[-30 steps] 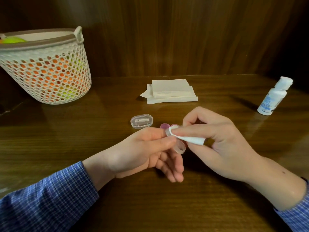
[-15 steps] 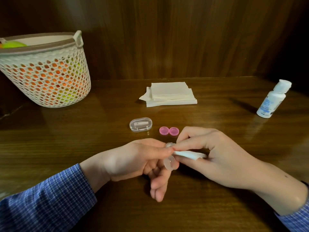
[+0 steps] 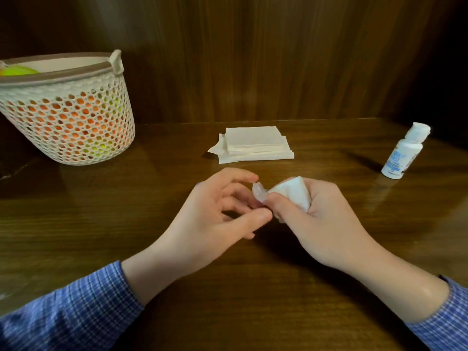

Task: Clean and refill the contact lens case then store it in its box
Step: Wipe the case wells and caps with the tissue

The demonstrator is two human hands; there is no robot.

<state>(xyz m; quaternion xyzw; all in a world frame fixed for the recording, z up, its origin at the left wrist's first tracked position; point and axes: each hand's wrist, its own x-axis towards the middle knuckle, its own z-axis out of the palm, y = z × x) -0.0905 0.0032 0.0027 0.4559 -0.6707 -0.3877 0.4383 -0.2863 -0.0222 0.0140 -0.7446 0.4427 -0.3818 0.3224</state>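
Note:
The clear contact lens case (image 3: pixel 258 193) sits between my two hands above the table's middle. My left hand (image 3: pixel 215 216) pinches its lower part with thumb and fingers. My right hand (image 3: pixel 319 224) grips a folded white tissue (image 3: pixel 293 193) and presses it against the case. Only the case's upper cup shows; the rest is hidden by fingers and tissue. The storage box and the pink caps are out of sight behind my hands. A white solution bottle (image 3: pixel 402 154) with a blue label stands at the right.
A stack of white tissues (image 3: pixel 255 145) lies at the back centre of the wooden table (image 3: pixel 101 224). A white perforated basket (image 3: pixel 68 115) with orange and green things inside stands at the back left. A dark wooden wall rises behind.
Both hands have risen in the view and now cover the box and pink caps. My right hand has turned, showing more of the tissue bunched against the case.

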